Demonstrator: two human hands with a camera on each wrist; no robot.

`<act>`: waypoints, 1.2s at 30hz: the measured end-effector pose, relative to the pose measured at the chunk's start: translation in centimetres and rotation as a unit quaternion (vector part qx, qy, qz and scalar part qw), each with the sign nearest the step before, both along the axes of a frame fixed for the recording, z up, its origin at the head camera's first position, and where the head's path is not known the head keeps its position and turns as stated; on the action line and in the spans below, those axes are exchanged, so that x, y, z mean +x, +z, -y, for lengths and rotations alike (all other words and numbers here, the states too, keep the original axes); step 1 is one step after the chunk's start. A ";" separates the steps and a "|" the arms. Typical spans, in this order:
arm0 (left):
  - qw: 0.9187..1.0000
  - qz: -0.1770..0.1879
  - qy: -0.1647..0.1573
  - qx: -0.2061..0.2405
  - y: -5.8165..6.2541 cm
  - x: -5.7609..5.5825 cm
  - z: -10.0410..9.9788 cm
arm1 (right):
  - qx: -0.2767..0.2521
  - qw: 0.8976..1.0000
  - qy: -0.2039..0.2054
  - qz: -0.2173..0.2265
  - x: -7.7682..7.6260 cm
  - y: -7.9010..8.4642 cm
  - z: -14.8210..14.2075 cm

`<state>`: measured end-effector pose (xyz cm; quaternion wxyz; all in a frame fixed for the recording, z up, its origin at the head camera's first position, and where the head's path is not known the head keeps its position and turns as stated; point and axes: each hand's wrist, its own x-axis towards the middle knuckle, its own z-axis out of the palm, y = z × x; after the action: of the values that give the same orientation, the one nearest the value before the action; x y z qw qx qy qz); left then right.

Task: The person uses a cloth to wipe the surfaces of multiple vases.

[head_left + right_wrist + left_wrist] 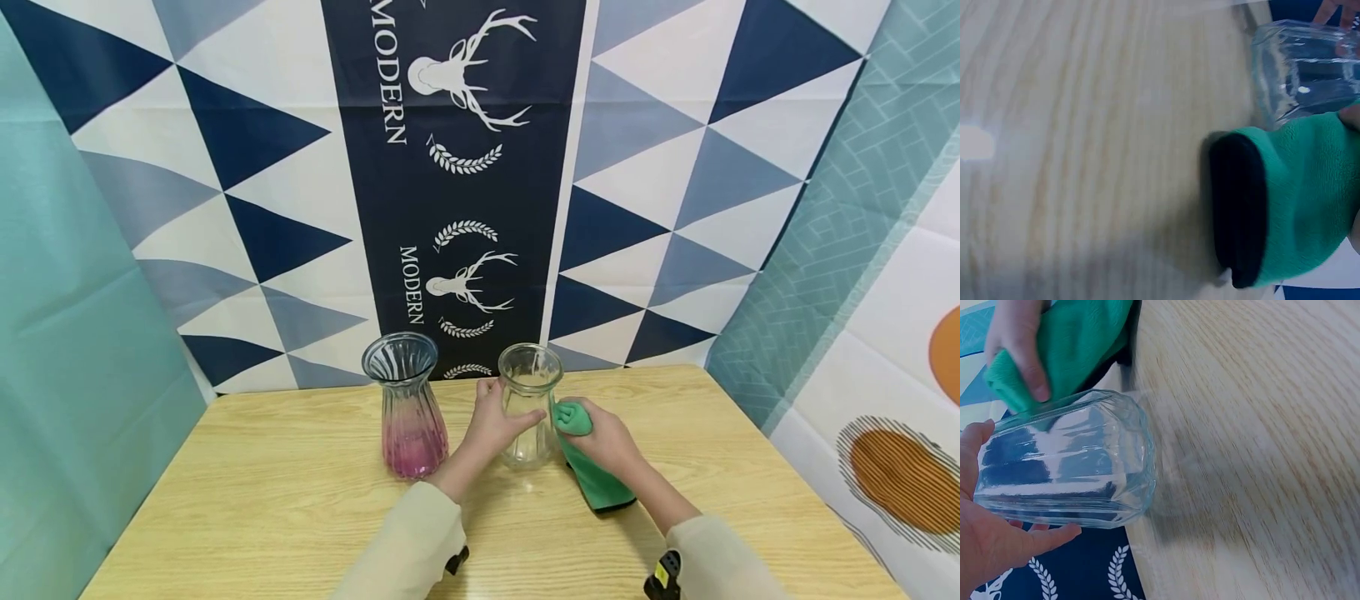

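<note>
A clear glass vase with a flared rim stands upright on the wooden table. My left hand grips it from its left side, thumb across the front; the left wrist view shows the fingers around the ribbed glass. In my right hand is a bunched green cloth with a dark edge, held against the right side of the vase. The cloth hangs down to the tabletop in the right wrist view, where most of the right hand is out of sight.
A second ribbed vase, blue at the top and pink at the bottom, stands left of the left hand. Behind the wooden table hangs a patterned backdrop. A teal curtain borders the left side.
</note>
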<state>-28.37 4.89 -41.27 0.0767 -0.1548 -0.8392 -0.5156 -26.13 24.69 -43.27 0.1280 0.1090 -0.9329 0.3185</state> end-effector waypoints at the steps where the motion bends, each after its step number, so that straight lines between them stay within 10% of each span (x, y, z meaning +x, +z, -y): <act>1: 1.000 0.001 0.001 0.000 0.0 0.0 0.0 | 0.006 1.000 0.003 0.003 0.0 -0.2 0.0; 36: 1.000 -0.018 0.013 -0.010 0.0 0.6 -0.1 | -0.076 0.996 -0.009 -0.052 -0.1 3.1 1.2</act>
<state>-27.82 4.94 -41.23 0.0970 -0.1544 -0.8447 -0.5032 -26.22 23.49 -40.16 0.1869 0.1065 -0.8992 0.3809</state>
